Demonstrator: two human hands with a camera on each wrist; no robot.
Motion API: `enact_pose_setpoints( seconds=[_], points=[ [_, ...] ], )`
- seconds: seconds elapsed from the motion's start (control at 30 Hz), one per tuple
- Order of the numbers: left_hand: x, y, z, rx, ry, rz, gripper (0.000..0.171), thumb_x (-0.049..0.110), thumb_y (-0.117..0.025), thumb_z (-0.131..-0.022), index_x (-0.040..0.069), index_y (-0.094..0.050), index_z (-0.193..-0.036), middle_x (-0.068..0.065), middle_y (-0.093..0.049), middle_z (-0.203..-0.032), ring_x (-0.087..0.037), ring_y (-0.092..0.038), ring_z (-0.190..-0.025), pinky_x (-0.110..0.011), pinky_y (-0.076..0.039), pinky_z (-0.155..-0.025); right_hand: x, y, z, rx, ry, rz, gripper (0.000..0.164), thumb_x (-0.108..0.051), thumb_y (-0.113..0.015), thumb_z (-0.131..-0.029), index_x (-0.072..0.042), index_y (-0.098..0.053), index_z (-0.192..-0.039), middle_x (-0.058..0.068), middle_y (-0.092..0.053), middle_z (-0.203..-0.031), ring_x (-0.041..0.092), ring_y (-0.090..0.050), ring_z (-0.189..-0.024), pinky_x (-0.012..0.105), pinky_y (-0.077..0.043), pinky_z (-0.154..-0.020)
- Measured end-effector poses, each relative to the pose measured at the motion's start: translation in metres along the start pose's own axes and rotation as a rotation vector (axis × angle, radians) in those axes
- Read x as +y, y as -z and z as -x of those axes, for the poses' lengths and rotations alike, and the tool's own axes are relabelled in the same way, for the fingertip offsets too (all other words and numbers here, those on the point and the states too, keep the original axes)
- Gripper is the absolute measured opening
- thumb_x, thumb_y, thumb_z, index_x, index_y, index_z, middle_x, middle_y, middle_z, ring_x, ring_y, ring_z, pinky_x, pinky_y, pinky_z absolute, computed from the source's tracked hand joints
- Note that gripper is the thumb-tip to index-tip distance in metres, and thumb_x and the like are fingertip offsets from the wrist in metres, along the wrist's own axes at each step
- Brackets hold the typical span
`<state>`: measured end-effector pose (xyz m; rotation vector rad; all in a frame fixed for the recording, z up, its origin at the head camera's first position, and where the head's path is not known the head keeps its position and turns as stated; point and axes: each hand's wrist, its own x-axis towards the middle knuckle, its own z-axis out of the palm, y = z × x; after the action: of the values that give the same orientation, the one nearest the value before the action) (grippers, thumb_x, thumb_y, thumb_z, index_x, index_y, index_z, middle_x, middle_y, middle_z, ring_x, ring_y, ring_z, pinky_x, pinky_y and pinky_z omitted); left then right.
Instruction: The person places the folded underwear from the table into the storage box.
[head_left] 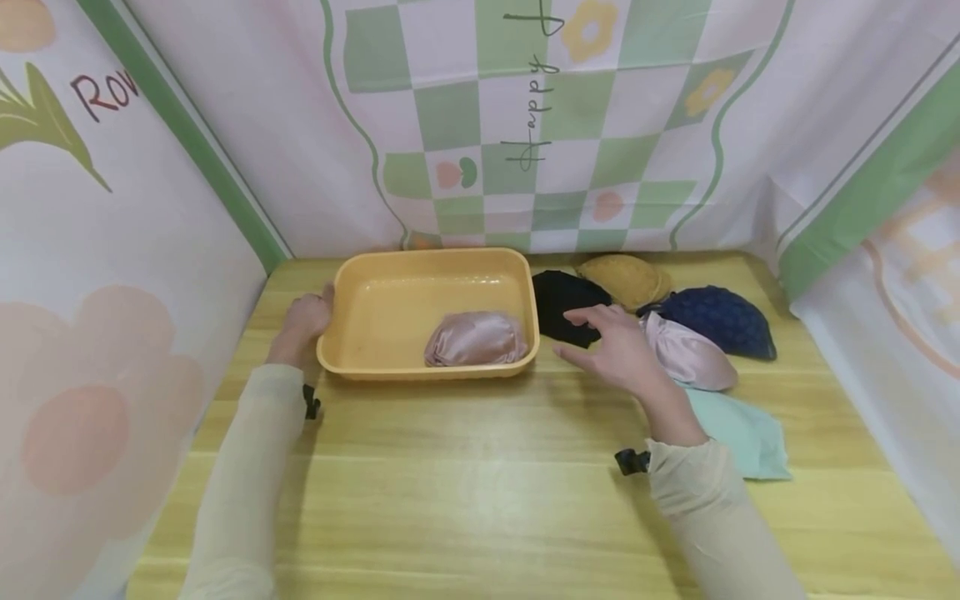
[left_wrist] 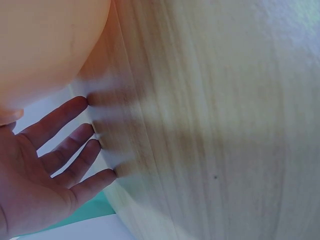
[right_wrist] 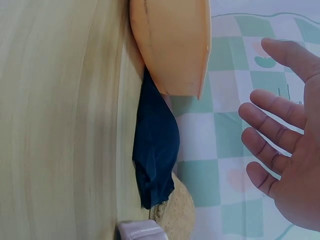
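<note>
A yellow plastic tray (head_left: 431,373) stands on the table with a folded pink satin piece, resembling a bra, (head_left: 477,339) at its front right. My left hand (head_left: 306,323) is at the tray's left side, its thumb at the rim; the left wrist view shows the hand's fingers (left_wrist: 62,117) spread and straight by the tabletop. Held above the cloth pieces right of the tray, my right hand (head_left: 618,350) has spread fingers and nothing in it. Below it lies a black cup-shaped cloth piece (head_left: 566,304), touching or very near the tray.
More folded cup-shaped pieces lie at the right: mustard (head_left: 622,279), navy (head_left: 720,318), light pink satin (head_left: 693,357) and mint (head_left: 742,433). Behind the wooden table (head_left: 465,500) hangs a checked curtain (head_left: 510,200); printed cloth also hangs on both sides.
</note>
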<state>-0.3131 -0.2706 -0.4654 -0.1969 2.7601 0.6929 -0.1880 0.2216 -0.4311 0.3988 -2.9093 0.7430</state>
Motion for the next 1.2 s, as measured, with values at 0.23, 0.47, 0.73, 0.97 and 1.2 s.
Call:
enact_pose_setpoints(
  seconds=[0.23,0.47,0.73,0.97,1.2],
  points=[
    [-0.001,0.0,-0.002,0.004,-0.004,-0.006,0.097,0.061,0.005,-0.1,-0.012,-0.044,-0.141,-0.037,-0.043,-0.146,-0.053,-0.041,-0.136,-0.06,-0.03,-0.118,0.0,0.007,0.007,0.009,-0.01,0.001,0.062,-0.054,-0.072,-0.086,-0.013,-0.062,-0.133,0.012,-0.067,-0.118,0.034,-0.055,-0.117,0.057,-0.042,-0.101],
    [0.0,0.0,-0.001,0.005,0.003,-0.006,0.098,0.061,0.006,-0.099,-0.013,-0.043,-0.141,-0.037,-0.043,-0.145,-0.053,-0.041,-0.135,-0.06,-0.031,-0.117,0.005,0.012,0.016,-0.007,-0.051,0.01,0.063,-0.054,-0.07,-0.087,-0.012,-0.061,-0.134,0.015,-0.067,-0.121,0.037,-0.054,-0.119,0.06,-0.036,-0.107],
    [0.0,0.001,0.001,-0.012,0.011,-0.008,0.099,0.062,0.007,-0.098,-0.012,-0.041,-0.143,-0.037,-0.04,-0.147,-0.053,-0.039,-0.137,-0.06,-0.029,-0.118,0.012,0.017,0.026,-0.01,-0.055,0.049,0.066,-0.059,-0.066,-0.089,-0.012,-0.06,-0.135,0.017,-0.064,-0.128,0.039,-0.055,-0.121,0.064,-0.028,-0.114],
    [0.0,0.0,0.002,-0.001,0.011,-0.002,0.099,0.062,0.007,-0.098,-0.012,-0.042,-0.142,-0.037,-0.042,-0.147,-0.052,-0.04,-0.137,-0.059,-0.029,-0.118,0.013,0.022,0.034,0.0,-0.051,0.03,0.064,-0.055,-0.068,-0.089,-0.009,-0.061,-0.133,0.019,-0.062,-0.134,0.042,-0.053,-0.127,0.06,-0.017,-0.123],
    [-0.001,0.0,0.0,0.008,-0.009,-0.029,0.099,0.06,0.008,-0.099,-0.013,-0.043,-0.141,-0.038,-0.042,-0.146,-0.054,-0.04,-0.135,-0.06,-0.03,-0.118,0.015,0.027,0.04,0.024,-0.058,0.032,0.064,-0.054,-0.069,-0.089,-0.008,-0.062,-0.132,0.017,-0.063,-0.135,0.043,-0.046,-0.135,0.062,-0.025,-0.117]
  ],
)
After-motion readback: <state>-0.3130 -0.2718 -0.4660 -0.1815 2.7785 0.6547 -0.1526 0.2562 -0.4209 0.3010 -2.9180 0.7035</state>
